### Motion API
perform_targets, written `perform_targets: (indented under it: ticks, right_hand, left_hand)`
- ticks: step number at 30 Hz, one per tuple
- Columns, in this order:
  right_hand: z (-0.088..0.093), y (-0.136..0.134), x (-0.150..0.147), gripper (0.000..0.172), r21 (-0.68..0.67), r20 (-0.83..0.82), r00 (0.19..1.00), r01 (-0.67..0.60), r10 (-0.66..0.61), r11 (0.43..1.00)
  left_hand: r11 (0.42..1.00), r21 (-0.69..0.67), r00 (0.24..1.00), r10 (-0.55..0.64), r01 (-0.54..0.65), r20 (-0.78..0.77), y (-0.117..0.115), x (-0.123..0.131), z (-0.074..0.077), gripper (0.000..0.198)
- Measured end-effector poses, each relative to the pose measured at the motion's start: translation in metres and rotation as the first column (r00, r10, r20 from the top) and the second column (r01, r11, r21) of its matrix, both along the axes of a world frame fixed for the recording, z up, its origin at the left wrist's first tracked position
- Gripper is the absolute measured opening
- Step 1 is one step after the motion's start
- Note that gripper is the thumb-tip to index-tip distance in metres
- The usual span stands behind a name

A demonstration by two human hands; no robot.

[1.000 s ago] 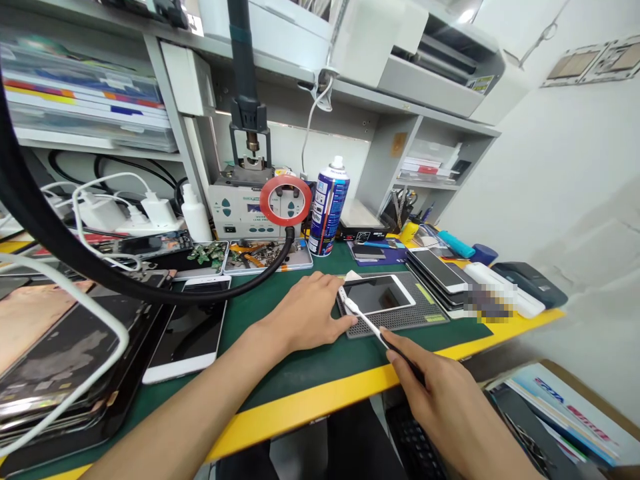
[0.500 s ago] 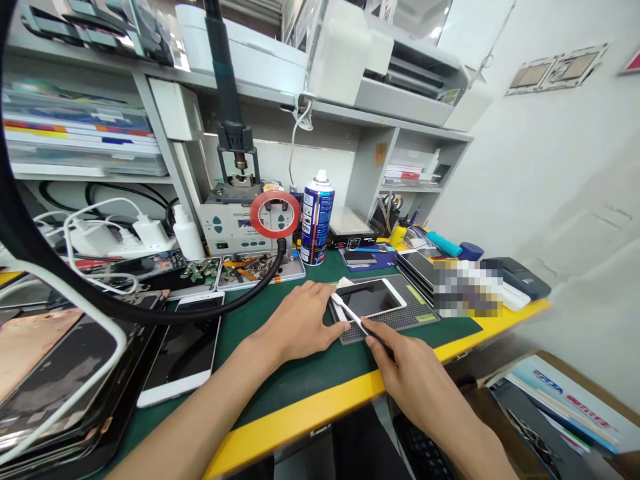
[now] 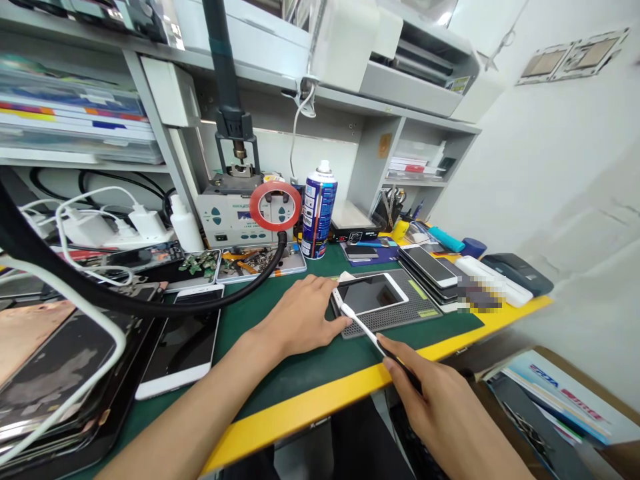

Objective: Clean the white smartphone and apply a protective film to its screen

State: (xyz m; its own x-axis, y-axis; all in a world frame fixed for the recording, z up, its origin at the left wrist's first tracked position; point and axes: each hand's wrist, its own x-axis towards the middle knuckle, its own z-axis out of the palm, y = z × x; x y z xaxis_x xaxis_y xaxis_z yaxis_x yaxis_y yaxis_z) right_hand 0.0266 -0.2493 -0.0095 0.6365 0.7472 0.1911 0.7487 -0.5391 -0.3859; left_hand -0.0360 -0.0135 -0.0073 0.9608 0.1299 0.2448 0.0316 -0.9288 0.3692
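Observation:
A white-framed phone (image 3: pixel 373 293) lies face up on a grey perforated pad (image 3: pixel 415 310). My left hand (image 3: pixel 305 313) rests at the phone's left end, its thumb and fingers apart around the corner; whether it grips the phone is hard to tell. In my right hand (image 3: pixel 420 380) is a slim brush-like tool (image 3: pixel 367 331), white toward the front and dark at the handle. The tool's white head touches or hovers over the phone's lower left edge. A small white piece (image 3: pixel 346 276) sits by the phone's upper left corner.
Left on the green mat (image 3: pixel 260 360) lies another white phone (image 3: pixel 187 340), beside stacked screens (image 3: pixel 65 373). Behind stand trays of parts (image 3: pixel 260 263), a spray can (image 3: pixel 319 210) and a red ring (image 3: pixel 275 207) on a black cable. Stacked phones (image 3: pixel 430 267) are at the right.
My right hand has moved right and down, and the tool's head has shifted slightly down and right along the phone's edge. The camera view has shifted a little. My left hand stays beside the phone.

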Motion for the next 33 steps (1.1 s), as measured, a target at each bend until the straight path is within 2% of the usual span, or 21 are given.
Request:
perform_targets:
  ticks: [10,19,24,28,33]
  right_hand:
    - [0.000,0.029,0.014,0.040,-0.047,-0.082,0.997,-0.015,0.011,0.999]
    - [0.001,0.043,0.018,0.042,-0.085,-0.028,0.999,-0.018,0.016,0.996]
    - [-0.005,0.043,0.019,0.040,0.007,-0.008,1.000,-0.011,0.011,1.000]
    - [-0.009,0.041,0.020,0.036,0.104,0.034,0.999,-0.027,0.024,0.994]
    - [-0.019,0.031,0.025,0.031,0.140,0.015,0.998,-0.064,0.063,0.988]
  left_hand:
    - [1.000,-0.003,1.000,0.007,-0.007,-0.013,-0.001,0.001,0.002,0.063]
    - [0.999,-0.038,1.000,0.023,-0.024,-0.021,-0.003,-0.002,0.004,0.065]
    - [0.997,-0.080,1.000,0.020,-0.021,-0.011,-0.005,-0.004,0.007,0.063]
    - [0.993,-0.117,0.999,0.026,-0.029,-0.029,-0.009,-0.006,0.016,0.061]
    - [0.983,-0.172,0.994,0.040,-0.057,-0.101,-0.012,-0.009,0.029,0.063]
